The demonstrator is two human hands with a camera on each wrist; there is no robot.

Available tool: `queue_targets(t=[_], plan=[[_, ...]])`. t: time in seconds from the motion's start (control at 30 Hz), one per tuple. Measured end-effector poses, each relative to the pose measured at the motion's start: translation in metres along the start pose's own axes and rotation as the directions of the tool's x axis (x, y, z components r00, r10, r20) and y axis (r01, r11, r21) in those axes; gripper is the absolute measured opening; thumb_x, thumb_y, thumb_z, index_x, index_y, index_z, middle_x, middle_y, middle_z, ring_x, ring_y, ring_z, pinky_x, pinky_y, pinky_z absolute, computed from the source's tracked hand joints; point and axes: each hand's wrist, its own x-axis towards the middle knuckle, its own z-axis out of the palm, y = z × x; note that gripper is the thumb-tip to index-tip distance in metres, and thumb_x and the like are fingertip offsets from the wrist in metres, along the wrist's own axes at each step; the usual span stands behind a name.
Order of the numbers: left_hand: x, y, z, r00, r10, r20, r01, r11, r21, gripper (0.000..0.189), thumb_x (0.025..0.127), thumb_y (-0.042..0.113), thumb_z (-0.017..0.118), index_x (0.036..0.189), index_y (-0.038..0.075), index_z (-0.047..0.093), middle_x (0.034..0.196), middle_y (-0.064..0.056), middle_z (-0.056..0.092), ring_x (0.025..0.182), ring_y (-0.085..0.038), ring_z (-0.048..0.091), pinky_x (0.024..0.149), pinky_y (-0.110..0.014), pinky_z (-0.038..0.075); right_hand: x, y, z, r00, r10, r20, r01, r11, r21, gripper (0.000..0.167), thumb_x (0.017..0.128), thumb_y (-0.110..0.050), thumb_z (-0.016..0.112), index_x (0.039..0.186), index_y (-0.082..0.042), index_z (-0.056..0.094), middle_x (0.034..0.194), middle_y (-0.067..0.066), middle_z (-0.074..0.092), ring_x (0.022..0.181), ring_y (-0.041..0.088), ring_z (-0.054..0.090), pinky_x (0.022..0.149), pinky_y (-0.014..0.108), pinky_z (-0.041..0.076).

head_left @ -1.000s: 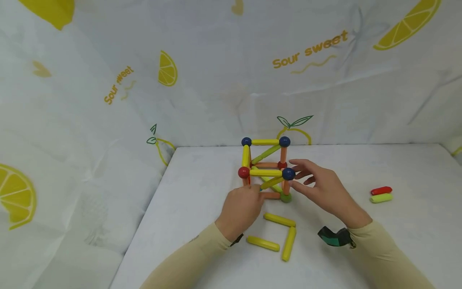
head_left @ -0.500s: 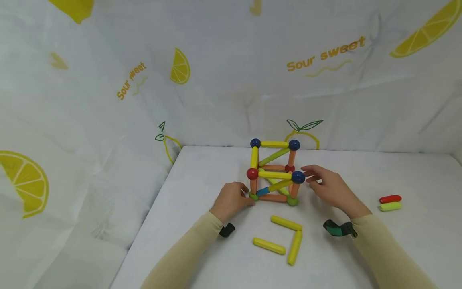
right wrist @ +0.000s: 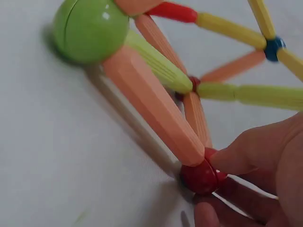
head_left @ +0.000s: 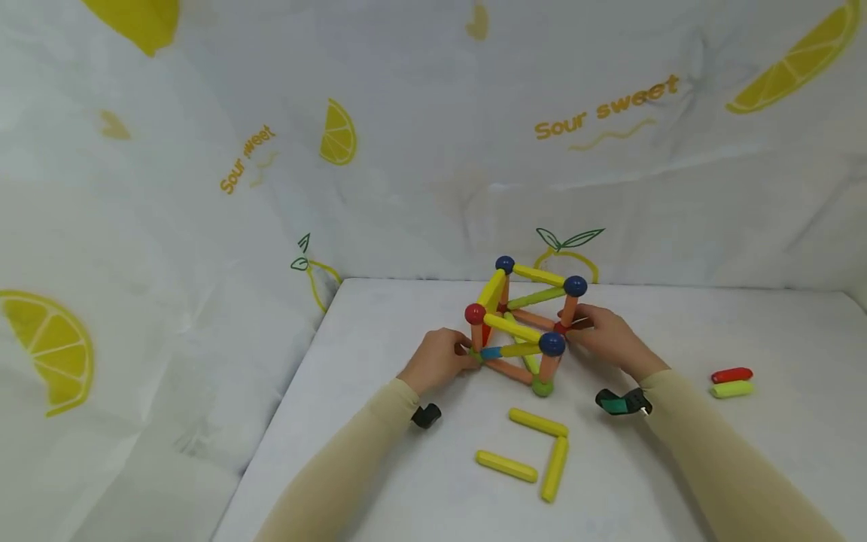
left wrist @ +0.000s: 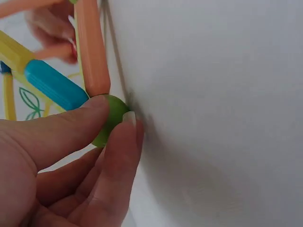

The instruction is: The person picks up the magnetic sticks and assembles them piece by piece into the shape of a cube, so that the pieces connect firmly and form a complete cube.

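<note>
A cube-like frame of colored rods and balls [head_left: 518, 331] stands turned at an angle on the white table. My left hand [head_left: 440, 360] pinches the green ball [left wrist: 112, 120] at its lower left corner between thumb and fingers. A blue rod [left wrist: 54, 84] and an orange rod [left wrist: 92, 47] meet that ball. At the lower back right corner, my right hand [head_left: 609, 339] grips a red ball [right wrist: 203, 176], thumb on one side and fingers below. Another green ball [head_left: 543, 387] marks the front lower corner, and blue balls and a red ball [head_left: 476, 314] top the uprights.
Three loose yellow rods lie in front of the frame, one of them a yellow rod [head_left: 506, 466] nearest the left arm. Off to the right are a short red rod [head_left: 731, 375] and a lime rod [head_left: 731, 389]. A lemon-print sheet [head_left: 420, 150] hangs behind the table.
The frame has turned, its right front corner swinging toward me. My left hand moved from the front to the lower left ball; my right hand went from beside the frame to the back red ball.
</note>
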Motion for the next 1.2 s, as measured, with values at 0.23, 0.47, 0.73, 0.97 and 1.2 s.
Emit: queue_targets(t=[0.23,0.47,0.73,0.97,1.2], plan=[[0.038,-0.003,-0.008,0.999,0.024,-0.030,-0.022,0.998,0.055,0.033,0.101,0.025,0.078,0.130,0.009,0.078,0.114,-0.005,0.077,0.101,-0.021,0.066,0.093,-0.036,0.061,-0.040,0.000,0.006,0.998,0.029,-0.052,-0.031,0.998,-0.052,0.042,0.102,-0.026,0.073,0.135,-0.001,0.068,0.130,0.023,0.074,0.120,0.042,0.069,0.097,0.055,0.060],[0.060,-0.011,-0.011,0.999,0.053,-0.014,-0.052,0.998,0.034,0.035,0.105,0.021,0.072,0.138,0.011,0.074,0.118,-0.005,0.078,0.106,-0.021,0.068,0.102,-0.039,0.060,-0.055,-0.008,0.028,0.998,0.029,-0.062,-0.032,0.998,-0.045,0.035,0.098,-0.029,0.080,0.122,-0.005,0.072,0.118,0.016,0.077,0.107,0.032,0.073,0.085,0.043,0.063],[0.037,-0.017,-0.014,0.991,0.127,0.030,-0.130,0.985,0.112,0.035,0.107,0.024,0.069,0.138,0.008,0.072,0.117,-0.004,0.079,0.104,-0.016,0.071,0.097,-0.035,0.062,-0.070,-0.017,0.030,0.997,0.026,-0.070,-0.030,0.998,-0.055,0.038,0.098,-0.027,0.080,0.125,-0.003,0.070,0.117,0.015,0.076,0.107,0.032,0.074,0.088,0.046,0.064],[-0.046,0.024,-0.002,0.936,0.300,0.186,-0.349,0.866,0.358,0.024,0.103,0.024,0.076,0.123,0.012,0.080,0.108,0.003,0.080,0.089,-0.005,0.066,0.087,-0.021,0.057,-0.079,-0.025,0.005,0.998,0.024,-0.064,-0.030,0.996,-0.087,0.054,0.098,-0.032,0.079,0.139,-0.002,0.061,0.132,0.022,0.070,0.116,0.038,0.070,0.089,0.049,0.065],[-0.061,0.060,0.044,0.822,0.448,0.350,-0.568,0.673,0.473,0.027,0.103,0.027,0.077,0.129,0.021,0.079,0.117,0.009,0.075,0.104,0.000,0.067,0.091,-0.011,0.054,-0.095,-0.044,-0.015,0.976,-0.092,-0.199,0.068,0.989,-0.128,0.069,0.098,-0.039,0.081,0.153,-0.009,0.054,0.139,0.023,0.066,0.121,0.042,0.069,0.096,0.058,0.062]])
